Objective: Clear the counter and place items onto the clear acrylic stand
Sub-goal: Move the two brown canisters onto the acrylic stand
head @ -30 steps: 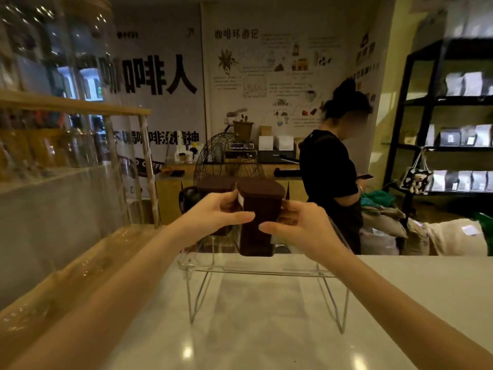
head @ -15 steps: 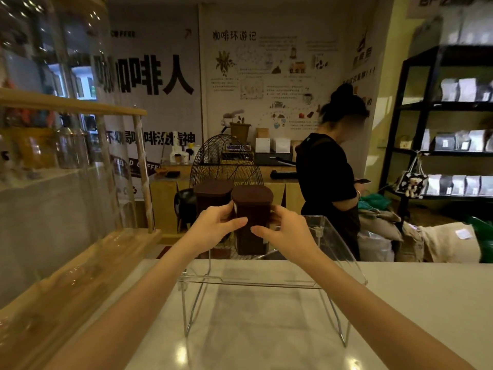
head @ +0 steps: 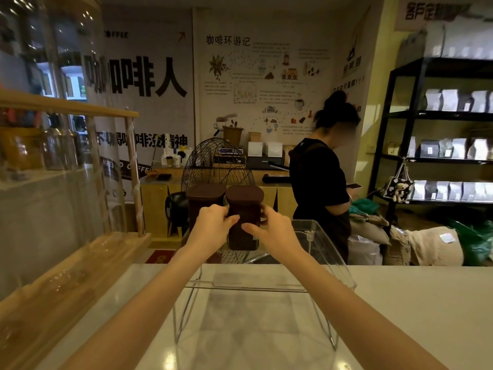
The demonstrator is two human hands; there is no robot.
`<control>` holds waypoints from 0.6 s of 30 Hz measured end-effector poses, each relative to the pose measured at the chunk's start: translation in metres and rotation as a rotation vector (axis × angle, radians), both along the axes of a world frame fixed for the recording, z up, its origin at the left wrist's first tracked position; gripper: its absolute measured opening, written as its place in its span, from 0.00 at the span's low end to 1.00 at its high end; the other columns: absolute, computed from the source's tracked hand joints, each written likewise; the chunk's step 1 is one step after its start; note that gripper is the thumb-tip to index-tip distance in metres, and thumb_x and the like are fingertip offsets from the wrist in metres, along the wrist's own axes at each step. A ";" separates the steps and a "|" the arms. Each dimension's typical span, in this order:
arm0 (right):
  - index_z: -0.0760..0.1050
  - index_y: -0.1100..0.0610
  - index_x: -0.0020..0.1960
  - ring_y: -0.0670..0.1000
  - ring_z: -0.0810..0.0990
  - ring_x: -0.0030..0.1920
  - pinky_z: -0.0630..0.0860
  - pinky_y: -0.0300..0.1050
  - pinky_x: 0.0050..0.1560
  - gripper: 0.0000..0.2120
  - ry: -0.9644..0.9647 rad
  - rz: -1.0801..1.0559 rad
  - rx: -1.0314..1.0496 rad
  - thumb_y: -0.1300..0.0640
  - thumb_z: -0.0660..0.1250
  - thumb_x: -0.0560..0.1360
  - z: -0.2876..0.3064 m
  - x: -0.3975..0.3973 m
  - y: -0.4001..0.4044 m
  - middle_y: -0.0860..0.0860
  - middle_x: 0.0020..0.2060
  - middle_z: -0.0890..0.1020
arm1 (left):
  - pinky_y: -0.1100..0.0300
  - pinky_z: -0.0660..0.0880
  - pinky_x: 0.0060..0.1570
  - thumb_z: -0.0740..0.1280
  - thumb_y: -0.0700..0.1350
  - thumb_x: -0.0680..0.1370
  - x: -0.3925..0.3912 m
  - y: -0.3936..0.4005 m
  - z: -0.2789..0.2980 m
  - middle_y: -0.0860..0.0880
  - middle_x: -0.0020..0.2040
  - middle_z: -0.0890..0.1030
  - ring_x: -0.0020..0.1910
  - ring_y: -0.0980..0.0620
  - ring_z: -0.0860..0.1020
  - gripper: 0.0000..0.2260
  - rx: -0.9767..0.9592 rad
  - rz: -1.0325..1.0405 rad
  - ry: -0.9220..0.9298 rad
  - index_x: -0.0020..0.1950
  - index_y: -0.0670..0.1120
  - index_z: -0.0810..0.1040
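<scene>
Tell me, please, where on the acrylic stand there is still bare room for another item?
The acrylic stand is bare along its near edge and right side. Its far left is crowded: two brown canisters, left canister and right canister, the latter held by left hand and right hand.

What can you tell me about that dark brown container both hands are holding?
The dark brown square-sided container looks like matte plastic, taller than wide, with rounded corners and a slightly wider flat lid, closed. It stands upright at the far end of the clear acrylic stand. The left hand and right hand pinch its sides. A matching brown container sits close on its left.
</scene>
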State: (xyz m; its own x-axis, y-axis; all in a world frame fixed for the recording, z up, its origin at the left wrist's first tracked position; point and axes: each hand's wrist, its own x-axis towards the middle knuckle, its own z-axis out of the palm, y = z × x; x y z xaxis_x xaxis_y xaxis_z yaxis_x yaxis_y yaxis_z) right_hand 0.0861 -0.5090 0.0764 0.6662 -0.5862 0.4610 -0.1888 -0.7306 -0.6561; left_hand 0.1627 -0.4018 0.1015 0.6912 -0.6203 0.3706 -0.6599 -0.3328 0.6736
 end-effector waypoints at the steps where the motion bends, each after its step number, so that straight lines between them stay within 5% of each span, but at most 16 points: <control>1: 0.69 0.53 0.63 0.52 0.78 0.54 0.71 0.39 0.45 0.23 -0.008 0.003 0.004 0.50 0.68 0.71 0.000 0.001 -0.001 0.52 0.53 0.79 | 0.48 0.77 0.52 0.62 0.44 0.77 0.000 -0.001 0.000 0.37 0.53 0.81 0.49 0.42 0.80 0.17 0.005 0.012 -0.012 0.61 0.35 0.72; 4: 0.68 0.53 0.64 0.53 0.77 0.52 0.70 0.40 0.45 0.23 -0.007 -0.002 0.000 0.50 0.68 0.71 -0.003 0.003 -0.003 0.51 0.48 0.73 | 0.48 0.78 0.51 0.61 0.44 0.77 0.000 -0.006 -0.002 0.37 0.51 0.81 0.47 0.41 0.80 0.17 0.009 0.040 -0.048 0.61 0.35 0.72; 9: 0.67 0.57 0.64 0.52 0.79 0.53 0.71 0.33 0.41 0.23 -0.077 0.019 0.094 0.55 0.68 0.72 -0.006 0.002 -0.003 0.55 0.55 0.80 | 0.51 0.75 0.53 0.60 0.44 0.78 -0.004 -0.011 -0.004 0.36 0.57 0.78 0.56 0.40 0.77 0.18 0.008 0.084 -0.098 0.64 0.36 0.70; 18: 0.66 0.57 0.64 0.54 0.79 0.53 0.75 0.43 0.47 0.19 0.006 -0.026 0.013 0.55 0.64 0.75 -0.006 -0.002 0.000 0.56 0.56 0.79 | 0.55 0.73 0.37 0.59 0.46 0.78 -0.003 -0.011 -0.011 0.39 0.47 0.81 0.45 0.41 0.80 0.13 0.054 0.139 -0.308 0.54 0.38 0.74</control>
State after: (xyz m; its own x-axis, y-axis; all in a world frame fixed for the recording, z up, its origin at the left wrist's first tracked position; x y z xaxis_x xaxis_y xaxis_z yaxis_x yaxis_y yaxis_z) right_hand 0.0837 -0.5094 0.0700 0.6532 -0.6094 0.4494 -0.2114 -0.7167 -0.6646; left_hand 0.1600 -0.4123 0.0906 0.6316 -0.5524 0.5439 -0.7751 -0.4639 0.4290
